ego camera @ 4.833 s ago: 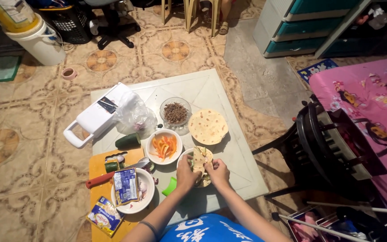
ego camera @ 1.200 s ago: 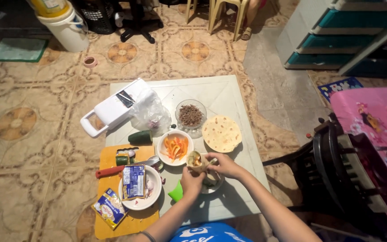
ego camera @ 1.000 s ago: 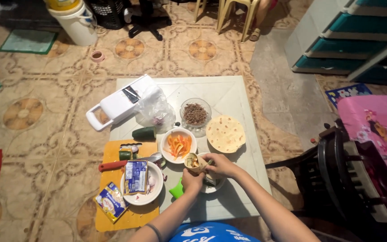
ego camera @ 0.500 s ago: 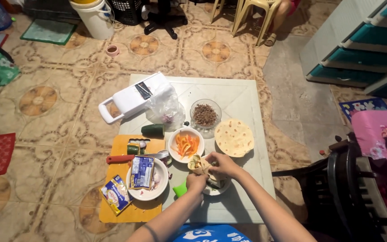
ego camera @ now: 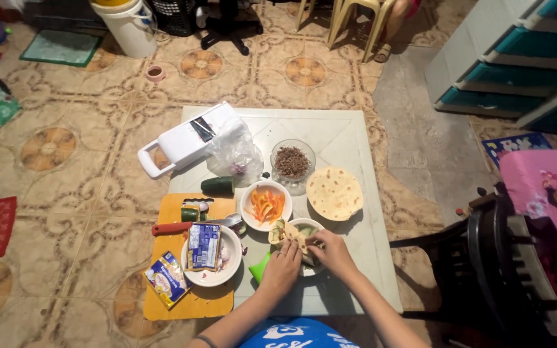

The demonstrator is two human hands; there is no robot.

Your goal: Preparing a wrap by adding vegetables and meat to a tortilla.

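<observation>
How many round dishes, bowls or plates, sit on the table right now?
4. A glass bowl of brown filling at the back, a white bowl of pepper strips, a white plate holding a packet, and a plate under both hands. Another may be hidden under the flat tortilla.

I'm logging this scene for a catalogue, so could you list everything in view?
table: 1, white, centre
slicer: 1, white, table's far left corner
plastic bag: 1, clear, beside slicer
bowl of mince: 1, glass
bowl of pepper strips: 1, white
flat tortillas: stack, pale, right
cucumber piece: 1, green
cutting board: 1, orange, left
knife: 1, red handle
packets: 2, blue
bucket: 1, white, floor
chair: 1, black, right
filled wrap: 1, over plate
left hand: on wrap
right hand: on wrap
</observation>
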